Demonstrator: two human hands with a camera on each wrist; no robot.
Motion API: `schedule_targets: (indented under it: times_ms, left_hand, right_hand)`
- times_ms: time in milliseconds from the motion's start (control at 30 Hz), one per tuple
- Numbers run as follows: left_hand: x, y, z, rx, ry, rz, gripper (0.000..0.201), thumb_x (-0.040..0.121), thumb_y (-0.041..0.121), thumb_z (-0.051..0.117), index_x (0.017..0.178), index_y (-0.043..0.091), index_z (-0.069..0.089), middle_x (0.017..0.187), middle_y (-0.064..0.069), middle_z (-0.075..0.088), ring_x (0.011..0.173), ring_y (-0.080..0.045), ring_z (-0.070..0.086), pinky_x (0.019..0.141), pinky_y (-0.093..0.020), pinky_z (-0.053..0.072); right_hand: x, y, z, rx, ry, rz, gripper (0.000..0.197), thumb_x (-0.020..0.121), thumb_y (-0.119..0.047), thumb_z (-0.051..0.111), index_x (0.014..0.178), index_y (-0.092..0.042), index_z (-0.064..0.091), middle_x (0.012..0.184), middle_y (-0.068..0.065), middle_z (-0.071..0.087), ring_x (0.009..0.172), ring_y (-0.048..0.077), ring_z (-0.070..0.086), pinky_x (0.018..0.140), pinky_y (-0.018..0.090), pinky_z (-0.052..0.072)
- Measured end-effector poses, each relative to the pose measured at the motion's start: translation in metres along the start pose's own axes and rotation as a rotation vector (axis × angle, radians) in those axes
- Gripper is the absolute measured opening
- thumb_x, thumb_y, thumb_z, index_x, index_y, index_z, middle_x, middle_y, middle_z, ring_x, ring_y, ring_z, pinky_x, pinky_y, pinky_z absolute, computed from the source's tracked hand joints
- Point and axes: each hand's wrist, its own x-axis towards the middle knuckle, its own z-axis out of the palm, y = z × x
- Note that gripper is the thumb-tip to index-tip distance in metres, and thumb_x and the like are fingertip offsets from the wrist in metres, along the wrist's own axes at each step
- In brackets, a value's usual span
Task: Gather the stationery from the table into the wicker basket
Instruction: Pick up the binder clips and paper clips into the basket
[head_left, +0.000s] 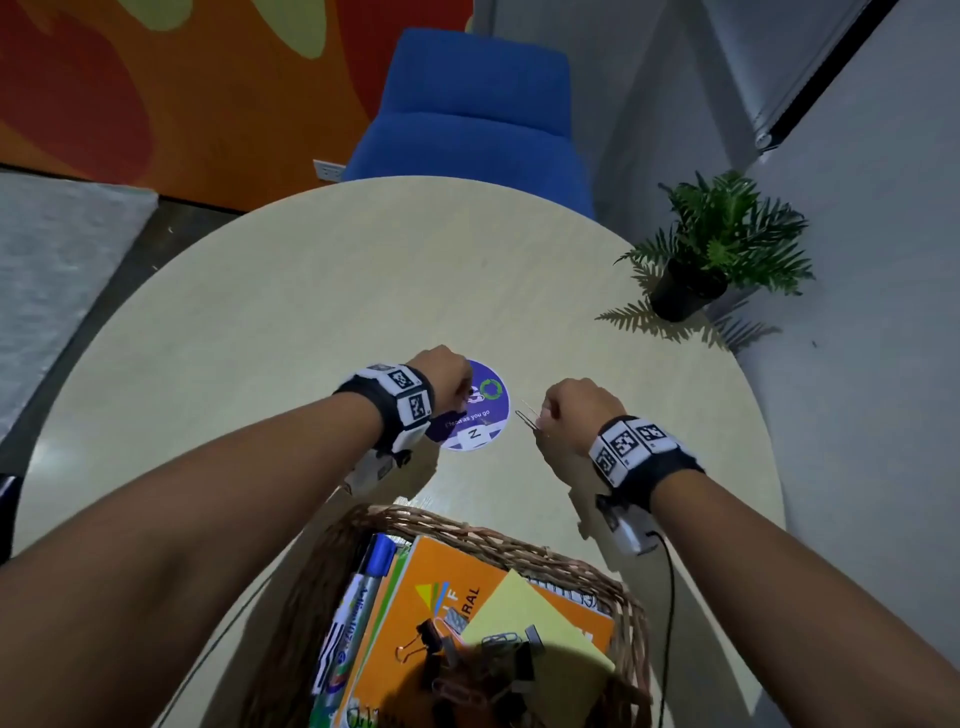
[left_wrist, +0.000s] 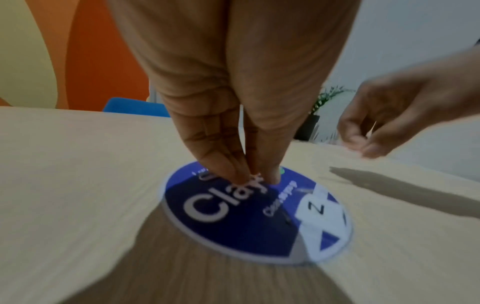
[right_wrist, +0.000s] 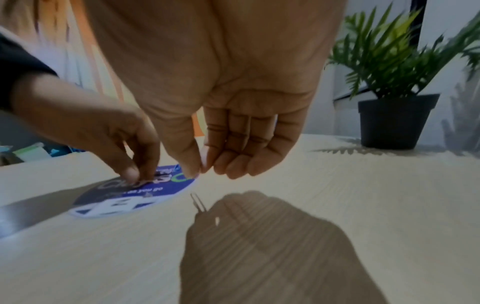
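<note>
My left hand (head_left: 464, 400) reaches down onto a round purple sticker (head_left: 483, 415) on the table. Its thumb and fingers pinch a small pinkish paper clip (left_wrist: 256, 178) lying on the sticker (left_wrist: 233, 222). My right hand (head_left: 543, 415) hovers just right of the sticker, a little above the tabletop. Its thumb and forefinger pinch a thin wire paper clip (head_left: 526, 414), whose shadow falls on the wood below. The wicker basket (head_left: 467, 526) stands at the table's near edge. It holds a blue marker (head_left: 363, 587), an orange notebook (head_left: 415, 623), a yellow sticky pad (head_left: 519, 608) and several clips.
The round pale wooden table (head_left: 363, 286) carries a potted fern (head_left: 691, 280) in a black pot at its right edge. A blue chair (head_left: 467, 119) stands behind the far edge. A black cable (head_left: 670, 597) hangs from my right wrist beside the basket.
</note>
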Motion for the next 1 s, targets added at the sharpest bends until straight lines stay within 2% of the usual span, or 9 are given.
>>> schedule_targets:
  times_ms: [100,233,300,400,467,633,733,867,1000]
  left_hand:
    - [0.008,0.004,0.010,-0.005,-0.020,0.001,0.019,0.086,0.018,0.057,0.100,0.009,0.066,0.102,-0.015,0.064,0.093,-0.035,0.062,0.079,-0.036,0.049]
    - [0.011,0.006,0.014,0.086,-0.074,-0.039,0.014,0.086,0.017,0.052,0.080,0.007,0.060,0.075,-0.008,0.055,0.070,-0.029,0.053,0.064,-0.032,0.044]
    - [0.009,0.005,0.015,0.132,-0.080,-0.030,0.019,0.085,0.019,0.052,0.069,0.010,0.054,0.081,-0.008,0.058,0.070,-0.028,0.053,0.063,-0.031,0.043]
    - [0.001,0.003,0.011,0.176,-0.087,0.017,0.019,0.089,0.022,0.051,0.091,0.008,0.064,0.109,-0.009,0.060,0.081,-0.029,0.059,0.071,-0.035,0.048]
    - [-0.012,0.004,-0.001,0.148,-0.069,0.072,0.021,0.091,0.018,0.050,0.104,0.006,0.061,0.114,-0.011,0.058,0.092,-0.031,0.060,0.079,-0.038,0.048]
    - [-0.078,0.015,-0.034,-0.084,0.096,0.223,0.012,0.087,0.007,0.050,0.095,0.013,0.058,0.095,-0.009,0.067,0.087,-0.028,0.060,0.078,-0.035,0.047]
    - [-0.130,0.022,-0.028,-0.259,0.053,0.320,0.016,0.087,0.009,0.053,0.100,0.016,0.059,0.085,0.006,0.072,0.079,-0.011,0.063,0.077,-0.025,0.048]
    - [-0.170,0.019,-0.003,-0.333,-0.075,0.394,0.014,0.092,0.013,0.052,0.090,0.020,0.063,0.068,0.014,0.063,0.063,0.004,0.058,0.065,-0.009,0.040]
    - [-0.165,-0.002,0.006,-0.315,0.053,0.308,0.017,0.094,0.017,0.049,0.097,0.021,0.066,0.081,0.010,0.070,0.068,0.005,0.058,0.070,-0.016,0.045]
  right_hand:
    - [-0.024,0.012,-0.015,0.038,0.014,-0.040,0.009,0.082,-0.023,0.061,0.074,-0.021,0.064,0.085,0.001,0.071,0.083,0.025,0.065,0.069,0.031,0.051]
    - [-0.063,0.016,-0.031,0.180,-0.002,-0.139,0.019,0.080,-0.016,0.065,0.065,-0.026,0.060,0.075,-0.004,0.071,0.074,0.020,0.065,0.071,0.036,0.054]
    - [-0.084,0.014,-0.035,0.233,-0.012,-0.201,0.027,0.080,-0.013,0.068,0.061,-0.029,0.057,0.071,-0.003,0.070,0.070,0.017,0.064,0.070,0.036,0.053]
    - [-0.109,0.010,-0.034,0.285,-0.031,-0.257,0.025,0.080,-0.011,0.070,0.064,-0.028,0.060,0.068,0.001,0.070,0.061,0.010,0.059,0.065,0.028,0.051]
    - [-0.124,0.008,-0.031,0.302,-0.037,-0.289,0.029,0.079,-0.011,0.071,0.062,-0.030,0.059,0.065,0.001,0.067,0.057,0.005,0.054,0.061,0.021,0.045]
    - [-0.152,0.009,-0.019,0.244,-0.070,-0.361,0.031,0.082,-0.013,0.068,0.063,-0.034,0.056,0.061,-0.011,0.062,0.057,0.003,0.056,0.059,0.017,0.044]
    - [-0.164,0.010,-0.013,0.205,-0.106,-0.380,0.019,0.085,-0.012,0.063,0.076,-0.028,0.067,0.071,-0.012,0.069,0.068,0.006,0.064,0.066,0.026,0.052]
    - [-0.175,0.010,-0.013,0.189,-0.132,-0.374,0.024,0.089,-0.015,0.062,0.075,-0.034,0.062,0.073,-0.015,0.065,0.071,0.003,0.061,0.073,0.028,0.053]
    - [-0.182,0.008,-0.010,0.196,-0.177,-0.379,0.022,0.092,-0.013,0.058,0.082,-0.029,0.070,0.076,-0.018,0.065,0.071,-0.003,0.059,0.071,0.019,0.048]
